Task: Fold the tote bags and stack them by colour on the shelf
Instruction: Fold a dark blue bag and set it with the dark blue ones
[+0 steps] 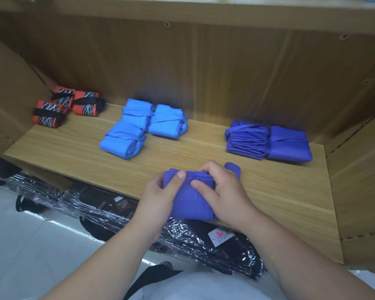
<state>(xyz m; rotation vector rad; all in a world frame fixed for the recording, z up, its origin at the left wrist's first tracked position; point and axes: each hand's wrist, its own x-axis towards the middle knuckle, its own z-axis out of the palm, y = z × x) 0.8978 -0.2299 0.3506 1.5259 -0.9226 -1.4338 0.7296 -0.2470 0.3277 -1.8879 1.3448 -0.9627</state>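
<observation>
1. The dark blue bag (188,204), folded into a thick pad, lies on the wooden shelf (279,191) with its near end at the front edge. A handle loop (233,167) sticks out at its far right corner.
2. Left hand (158,193): the grip is clamped on the bag's left side, with the thumb pressed on top of the folded layers.
3. Right hand (225,191): the grip is clamped on the bag's right side, with the thumb on top and the fingers curled over the far edge.
4. The dark blue pair (289,144), two folded bags of the same colour, sits side by side and touching at the right rear of the shelf, well apart from the bag in hand.
5. The light blue bags (126,135) are folded and grouped together at the middle of the shelf, touching one another.
6. The red bags (48,115), three with a pale line pattern and black straps, are bunched in the left rear corner.
7. Below the shelf, dark goods in clear plastic wrap (204,241) lie next to a pale floor (30,234)
</observation>
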